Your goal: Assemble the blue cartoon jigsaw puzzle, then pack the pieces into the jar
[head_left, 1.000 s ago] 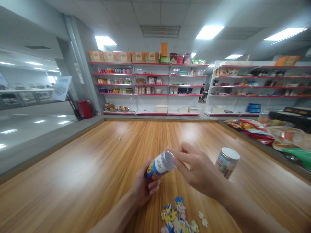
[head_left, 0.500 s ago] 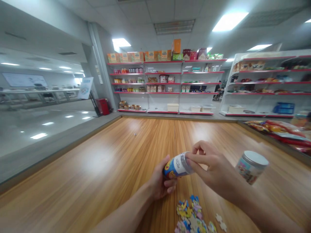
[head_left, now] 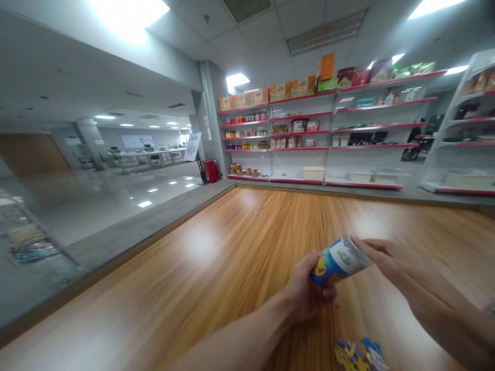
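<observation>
My left hand is wrapped round the bottom of a small blue and white can, which is tilted with its clear top toward the right. At that top end, my right hand touches the can with its fingers stretched out. Both hands are above the wooden table. A few coloured puzzle pieces lie on the table just below the hands, cut off by the bottom edge.
Red and white shop shelves with boxes and jars stand beyond the far table edge. A glass partition runs along the left. A small object lies far out on the table.
The view has swung to the left, so the second white-lidded can and the snack bags on the right have left the picture. My right fingers have gone from a pinch at the can's top to stretched out.
</observation>
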Demonstrator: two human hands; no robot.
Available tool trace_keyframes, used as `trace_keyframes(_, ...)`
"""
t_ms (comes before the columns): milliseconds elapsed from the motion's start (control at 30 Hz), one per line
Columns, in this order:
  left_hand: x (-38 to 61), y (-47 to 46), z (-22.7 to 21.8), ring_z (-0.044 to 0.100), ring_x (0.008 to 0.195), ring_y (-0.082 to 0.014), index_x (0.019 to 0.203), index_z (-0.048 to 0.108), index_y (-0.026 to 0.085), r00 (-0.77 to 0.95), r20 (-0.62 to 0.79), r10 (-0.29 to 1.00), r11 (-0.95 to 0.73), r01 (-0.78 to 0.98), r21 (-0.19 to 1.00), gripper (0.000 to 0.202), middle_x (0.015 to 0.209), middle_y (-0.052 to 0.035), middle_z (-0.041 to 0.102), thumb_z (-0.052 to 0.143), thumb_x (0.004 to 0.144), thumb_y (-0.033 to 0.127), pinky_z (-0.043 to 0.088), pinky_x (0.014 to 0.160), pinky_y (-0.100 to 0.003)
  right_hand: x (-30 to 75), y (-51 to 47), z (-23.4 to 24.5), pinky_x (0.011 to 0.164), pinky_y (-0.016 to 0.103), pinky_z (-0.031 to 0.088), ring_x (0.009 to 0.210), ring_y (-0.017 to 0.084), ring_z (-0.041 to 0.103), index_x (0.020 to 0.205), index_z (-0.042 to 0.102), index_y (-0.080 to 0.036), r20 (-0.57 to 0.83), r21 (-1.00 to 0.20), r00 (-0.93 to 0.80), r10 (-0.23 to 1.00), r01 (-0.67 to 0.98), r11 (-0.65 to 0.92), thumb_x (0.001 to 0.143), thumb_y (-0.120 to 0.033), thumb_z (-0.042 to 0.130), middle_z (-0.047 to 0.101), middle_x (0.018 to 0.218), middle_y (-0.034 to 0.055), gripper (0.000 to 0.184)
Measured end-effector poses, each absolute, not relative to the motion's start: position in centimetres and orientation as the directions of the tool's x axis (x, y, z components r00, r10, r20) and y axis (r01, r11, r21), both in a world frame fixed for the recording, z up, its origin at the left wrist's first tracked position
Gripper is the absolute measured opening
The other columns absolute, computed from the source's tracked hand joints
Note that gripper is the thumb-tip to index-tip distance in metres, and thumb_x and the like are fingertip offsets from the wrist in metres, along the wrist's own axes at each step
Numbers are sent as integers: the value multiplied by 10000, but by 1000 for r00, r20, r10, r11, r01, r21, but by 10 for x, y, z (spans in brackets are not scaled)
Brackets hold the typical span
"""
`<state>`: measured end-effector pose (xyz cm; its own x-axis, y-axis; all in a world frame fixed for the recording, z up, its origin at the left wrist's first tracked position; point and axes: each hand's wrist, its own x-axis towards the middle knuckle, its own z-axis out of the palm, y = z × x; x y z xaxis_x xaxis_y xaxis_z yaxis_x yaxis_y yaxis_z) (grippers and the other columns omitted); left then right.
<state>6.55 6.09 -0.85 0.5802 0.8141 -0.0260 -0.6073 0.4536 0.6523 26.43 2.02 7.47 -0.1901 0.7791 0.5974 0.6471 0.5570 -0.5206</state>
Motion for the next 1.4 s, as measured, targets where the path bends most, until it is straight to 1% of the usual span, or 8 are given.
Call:
trace_keyframes(133,65,60,-8,380,466,-85,988,634,114,582,-27,813,451,-600,660,577,664,-2,524,560,878,675,495,546,-276,269,22,69,1074,487,446,1285,341,539,1316,632,-324,525,-559,-240,816,626,543,1031,-534,362,584,1388,77,444)
trace_keyframes(400,61,53,-5,287,412,-60,869,651,70,618,-67,784,505,-571,648,597,603,13,497,470,949,634,488,512,-253,253,1,104,1033,432,445,1188,269,566,1327,628,-270,404,-569,-312,860,651,503,1076,-474,314,597,1248,93,451)
trace_keyframes(533,59,52,-4,267,394,-53,902,647,79,609,-52,791,487,-577,656,517,632,0,550,482,970,563,503,510,-264,247,-2,109,973,406,466,1118,239,580,1235,675,-214,462,-560,-288,839,638,528,1087,-380,310,599,1175,106,427)
trace_keyframes(733,58,49,-3,251,390,-44,914,624,104,595,-28,803,441,-562,700,433,600,24,537,552,942,530,502,511,-269,246,0,106,878,346,498,996,206,606,1000,738,-177,537,-499,-276,797,657,564,977,-173,519,611,1075,95,220)
trace_keyframes(867,59,48,-3,265,375,-37,932,603,127,595,-12,804,414,-545,729,367,634,22,570,575,944,493,498,492,-271,250,-1,106,820,299,504,926,178,621,922,738,-167,525,-391,-374,765,692,607,889,-57,554,642,1016,71,217)
trace_keyframes(1033,58,46,-2,242,354,-27,943,584,149,600,4,800,395,-532,749,295,625,37,567,596,939,444,496,474,-276,256,3,105,806,301,480,891,174,620,760,736,-165,497,-293,-465,733,705,646,833,-29,605,665,974,58,203)
trace_keyframes(1233,56,48,0,229,363,-27,931,600,117,578,-36,815,412,-534,738,372,573,40,531,538,970,481,493,476,-258,256,5,109,857,339,471,963,204,601,926,736,-168,594,-206,-503,628,659,723,926,-74,535,671,1032,84,221)
trace_keyframes(1400,53,50,4,247,363,-13,973,612,102,534,-70,843,419,-568,709,341,719,-15,627,536,974,434,496,484,-262,260,-3,120,792,302,477,882,188,639,970,684,-136,666,-153,-431,609,720,677,974,-115,503,700,957,86,183)
